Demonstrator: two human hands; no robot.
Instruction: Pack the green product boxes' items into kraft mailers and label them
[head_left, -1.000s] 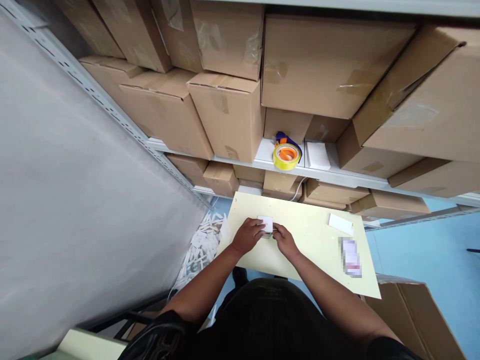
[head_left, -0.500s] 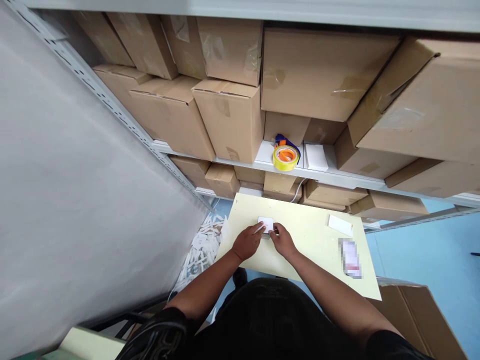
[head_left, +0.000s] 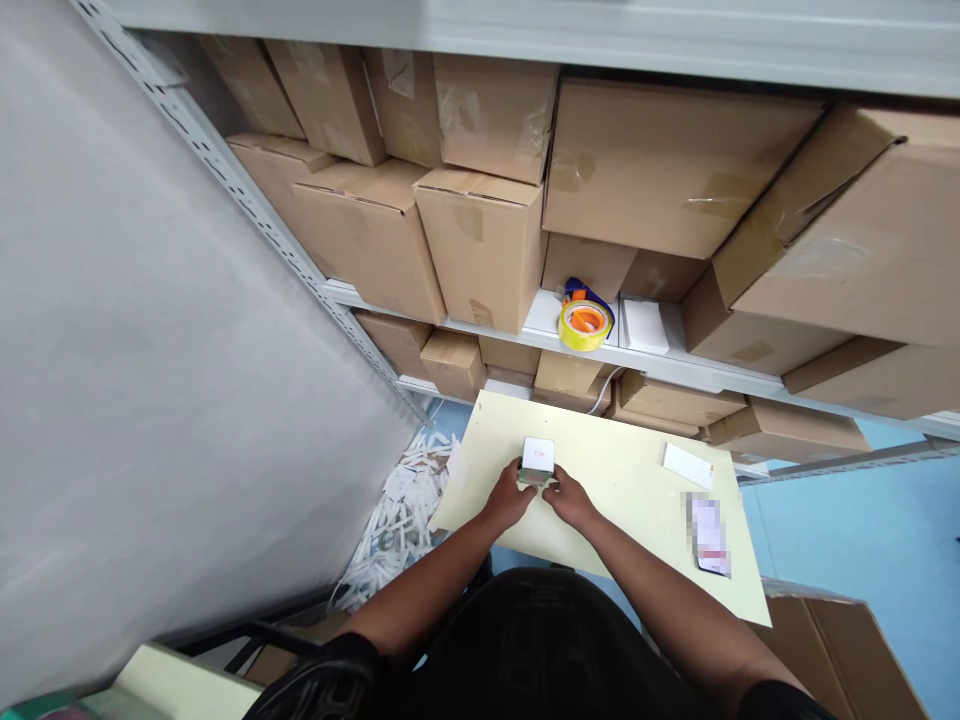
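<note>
A small box [head_left: 538, 455] with a white top, a faint reddish mark and a greenish front side is on the pale yellow table [head_left: 607, 500], in front of my body. My left hand [head_left: 510, 499] is closed on its left side, thumb toward the front. On the opposite side my right hand [head_left: 571, 500] grips it, the fingers at the right edge and the thumb near the front. Whether the box rests on the table or is slightly lifted, I cannot tell.
A flat white box [head_left: 688, 465] and a blurred phone [head_left: 708, 535] lie at the table's right. Behind, shelves hold several cardboard boxes [head_left: 480, 245], a yellow tape roll in its dispenser [head_left: 586, 323] and a white stack [head_left: 645, 326]. White paper strips [head_left: 401, 510] litter the floor left.
My left hand has left the top of the box and now holds its left side. My right hand has shifted to the right side. The box's front now shows more, and the view has shifted slightly.
</note>
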